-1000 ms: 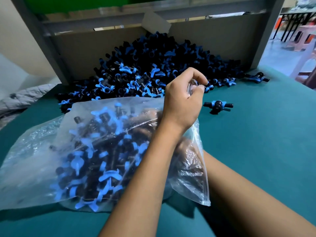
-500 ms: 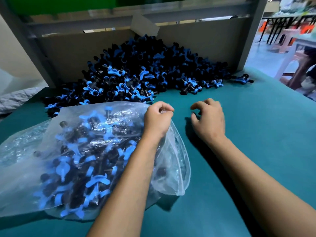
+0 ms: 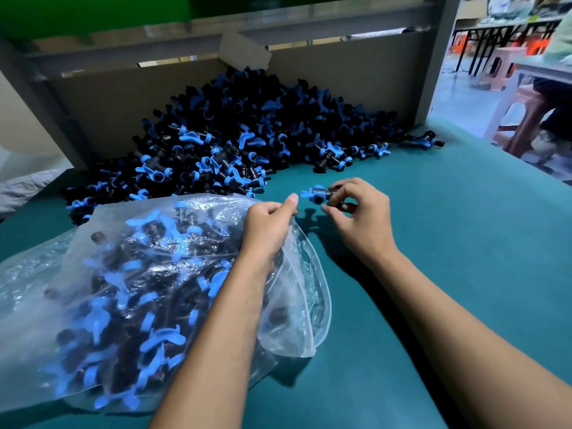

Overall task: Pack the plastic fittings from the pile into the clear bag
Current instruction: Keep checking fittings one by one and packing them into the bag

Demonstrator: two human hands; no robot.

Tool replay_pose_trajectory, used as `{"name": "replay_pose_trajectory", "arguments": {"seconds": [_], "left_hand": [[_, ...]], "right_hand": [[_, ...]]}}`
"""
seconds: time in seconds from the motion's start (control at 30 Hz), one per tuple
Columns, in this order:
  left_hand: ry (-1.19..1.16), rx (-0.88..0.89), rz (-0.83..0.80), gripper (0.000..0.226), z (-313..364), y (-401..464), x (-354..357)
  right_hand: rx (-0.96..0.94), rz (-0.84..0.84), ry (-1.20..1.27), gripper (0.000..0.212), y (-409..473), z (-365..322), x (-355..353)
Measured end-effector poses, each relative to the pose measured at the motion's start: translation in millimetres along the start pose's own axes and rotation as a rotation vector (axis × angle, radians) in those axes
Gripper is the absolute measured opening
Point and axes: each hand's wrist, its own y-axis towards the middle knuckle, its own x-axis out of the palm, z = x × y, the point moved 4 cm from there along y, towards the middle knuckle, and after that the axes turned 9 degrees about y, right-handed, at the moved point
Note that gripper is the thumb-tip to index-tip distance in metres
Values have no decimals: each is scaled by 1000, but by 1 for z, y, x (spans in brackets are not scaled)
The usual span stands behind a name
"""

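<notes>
Right hand [image 3: 362,221] pinching one black-and-blue fitting [image 3: 317,193] by curled fingertips, just above the teal table [image 3: 464,243]. Left hand [image 3: 267,226] gripping the crinkled rim of the clear bag [image 3: 55,274], bulging with glossy fittings. Beyond both, heaped pile [image 3: 241,140] of winged plastic pieces against a cardboard wall [image 3: 117,97].

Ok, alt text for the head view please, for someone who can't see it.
The right hand pinches one blue-and-black fitting beside the left hand, which grips the mouth of a clear bag full of fittings. The pile lies behind on the green table.
</notes>
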Motion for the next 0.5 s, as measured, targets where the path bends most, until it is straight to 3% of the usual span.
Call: {"name": "replay_pose_trajectory", "arguments": {"seconds": [0.23, 0.4, 0.5], "left_hand": [[-222, -41, -49, 59, 3, -2, 0], [-195, -22, -83, 34, 1, 2, 2], [-137, 61, -147, 23, 3, 1, 5]], "right_hand": [[43, -175, 246, 11, -12, -10, 25], [413, -94, 649, 36, -13, 6, 26], [609, -16, 773, 29, -13, 15, 25]]}}
